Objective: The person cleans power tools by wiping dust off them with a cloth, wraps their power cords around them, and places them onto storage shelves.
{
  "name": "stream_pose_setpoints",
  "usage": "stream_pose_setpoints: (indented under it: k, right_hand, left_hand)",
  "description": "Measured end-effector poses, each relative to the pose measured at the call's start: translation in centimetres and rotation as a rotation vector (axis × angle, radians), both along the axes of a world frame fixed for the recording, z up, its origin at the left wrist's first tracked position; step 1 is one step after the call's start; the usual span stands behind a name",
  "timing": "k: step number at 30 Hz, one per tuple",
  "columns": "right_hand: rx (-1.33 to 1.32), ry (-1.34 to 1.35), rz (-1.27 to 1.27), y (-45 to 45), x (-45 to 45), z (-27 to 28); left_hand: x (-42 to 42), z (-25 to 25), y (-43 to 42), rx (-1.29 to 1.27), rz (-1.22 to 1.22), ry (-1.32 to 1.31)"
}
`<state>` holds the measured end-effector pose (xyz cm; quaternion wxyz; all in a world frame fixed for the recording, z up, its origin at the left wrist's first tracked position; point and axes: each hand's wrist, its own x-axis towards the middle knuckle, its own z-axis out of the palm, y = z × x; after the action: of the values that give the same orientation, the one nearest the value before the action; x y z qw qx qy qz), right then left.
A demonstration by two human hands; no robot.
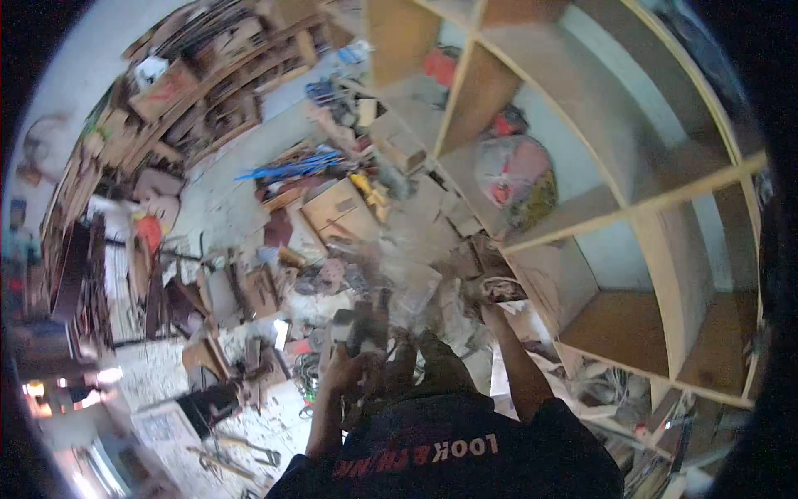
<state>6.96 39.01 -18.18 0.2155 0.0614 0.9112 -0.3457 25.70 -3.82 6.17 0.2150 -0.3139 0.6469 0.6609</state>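
My left hand is closed around a dark, blocky object with a pale end, held low in front of my body. Blur hides its kind; it could be a tool. Farther forward, my right hand reaches to a dark brown open box or bag beside the shelf unit. Its fingers are smeared and shaded, so whether it grips the edge or only touches it cannot be made out. Crumpled clear plastic lies between the two hands.
A wooden shelf unit rises on the right, with a filled plastic bag in one compartment. Ahead are a cardboard box and blue strips. Scrap wood is stacked at the back left. Hand tools lie on the floor.
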Motion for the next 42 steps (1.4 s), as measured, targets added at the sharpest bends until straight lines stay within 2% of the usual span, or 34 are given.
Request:
stream_pose_setpoints:
  k: [2, 3, 4, 5, 6, 7, 8, 10, 11, 14, 16, 17, 18, 20, 21, 22, 23, 24, 25, 26, 27, 28, 29, 30, 31, 32, 33, 34, 35, 36, 37, 38, 40, 42]
  right_hand:
    - [-0.061, -0.349, -0.154, 3.3, 4.3, 8.6]
    - [-0.064, -0.335, -0.195, 4.4, 6.3, 10.4]
    - [-0.353, -0.36, -0.34, 5.9, 8.9, 11.2]
    - [-0.645, -0.376, -0.476, 7.1, 11.5, 11.6]
    - [-0.65, -0.359, -0.509, 8.1, 13.4, 10.5]
    - [-0.262, -0.291, -0.117, 7.7, 14.0, 10.8]
    - [-0.562, -0.292, -0.271, 8.0, 14.8, 11.6]
    - [-1.208, -0.322, -0.596, 5.8, 14.9, 18.9]
    - [-1.008, -0.019, -0.087, 6.0, 14.4, 17.3]
    - [-1.023, -0.059, -0.479, 3.5, 17.2, 13.3]
    - [-0.604, -0.271, -0.489, 0.7, 14.8, 16.0]
    - [-0.61, -0.284, -0.487, -0.7, 14.1, 18.2]
    - [-0.613, -0.039, -0.307, -2.3, 13.4, 20.7]
    - [-0.504, -0.093, -0.099, -3.9, 10.1, 22.9]
    - [-0.384, -0.39, -0.069, -4.2, 8.2, 23.5]
    - [-0.387, -0.407, -0.054, -4.4, 7.4, 25.1]
    - [-0.321, -0.124, 0.023, -4.7, 7.1, 27.8]
    - [-0.257, 0.165, 0.098, -5.1, 6.6, 30.4]
    - [-0.267, 0.16, 0.113, -5.3, 5.9, 32.9]
    - [-0.234, 0.278, 0.208, -5.4, 5.3, 35.5]
    - [-0.2, 0.397, 0.302, -5.6, 5.1, 36.6]
    - [-0.205, 0.398, 0.313, -5.8, 5.1, 36.3]
    - [-0.147, 0.326, 0.486, -6.0, 5.2, 35.3]
    - [-0.114, 0.295, 0.573, -5.7, 5.3, 33.7]
    - [-0.085, 0.265, 0.66, -5.4, 5.3, 32.1]
    - [-0.215, 0.296, 0.699, -4.7, 5.8, 29.7]
    - [-0.278, 0.311, 0.714, -4.3, 6.2, 27.8]
    - [-0.341, 0.325, 0.73, -3.9, 6.7, 25.8]
    - [-0.359, 0.113, 0.756, -3.5, 7.2, 24.2]
    - [-0.366, 0.004, 0.765, -2.9, 7.8, 24.3]
    - [-0.367, -0.102, 0.77, -2.4, 8.4, 24.4]
    - [-0.3, -0.075, 0.662, -2.0, 9.0, 26.8]
    - [-0.224, -0.057, 0.56, -1.3, 9.9, 27.2]
    - [-0.207, -0.166, 0.53, -0.7, 10.9, 23.7]
  left_hand:
    - [1.3, -3.7, -1.6, -0.095, -0.112, 0.026]
    - [0.3, -3.5, -1.5, -0.146, -0.165, 0.045]
    - [-0.7, -3.3, -1.5, -0.197, -0.216, 0.065]
    - [-2.0, -0.3, -0.8, -0.077, -0.076, -0.032]
    - [-3.1, 1.6, -0.2, 0.04, 0.066, -0.135]
    - [-4.1, 1.9, 0.1, -0.17, -0.096, -0.147]
    - [-4.4, 1.4, 0.4, -0.17, -0.125, -0.14]
    - [-5.1, 0.8, 1.1, -0.107, -0.072, -0.008]
    - [-5.8, 1.0, 1.5, -0.086, -0.062, 0.038]
    - [-7.8, 3.3, 3.2, -0.031, -0.061, -0.1]
    - [-7.9, 2.7, 4.0, 0.203, -0.022, -0.085]
    - [-7.7, 0.2, 4.2, 0.194, -0.016, -0.095]
    - [-7.5, -3.9, 4.2, 0.029, -0.122, 0.117]
    - [-8.1, -3.3, 5.6, -0.099, -0.313, 0.315]
    - [-9.6, 0.6, 7.9, -0.081, -0.346, 0.299]
    - [-11.2, 4.7, 10.3, -0.063, -0.379, 0.282]
    - [-12.2, 8.4, 12.3, -0.033, -0.52, 0.33]
    - [-11.9, 7.9, 12.4, -0.024, -0.585, 0.352]
    - [-11.6, 7.4, 12.5, -0.013, -0.648, 0.375]
    - [-10.9, 2.6, 11.0, -0.281, -0.939, 0.419]
    - [-10.7, 2.1, 11.2, -0.421, -1.078, 0.429]
    - [-11.1, 3.7, 12.1, -0.56, -1.216, 0.446]
    - [-11.8, 5.2, 13.3, -0.558, -1.318, 0.563]
    - [-13.2, 7.2, 14.5, -0.556, -1.42, 0.685]
    - [-14.2, 7.2, 14.7, -0.679, -1.513, 0.903]
    - [-14.6, 6.0, 15.2, -0.686, -1.512, 0.903]
    - [-15.0, 3.9, 15.9, -0.654, -1.619, 0.536]
    - [-15.3, 4.4, 17.3, -0.622, -1.66, 0.352]
    - [-15.7, 4.9, 18.8, -0.603, -1.693, 0.169]
    - [-16.2, 9.4, 21.1, -0.671, -1.665, 0.284]
    - [-16.5, 9.5, 22.1, -0.699, -1.65, 0.345]
    - [-16.7, 9.7, 23.1, -0.729, -1.633, 0.405]
    - [-16.8, 7.9, 24.7, -0.729, -1.679, 0.536]
    - [-16.9, 5.7, 26.3, -0.692, -1.766, 0.667]
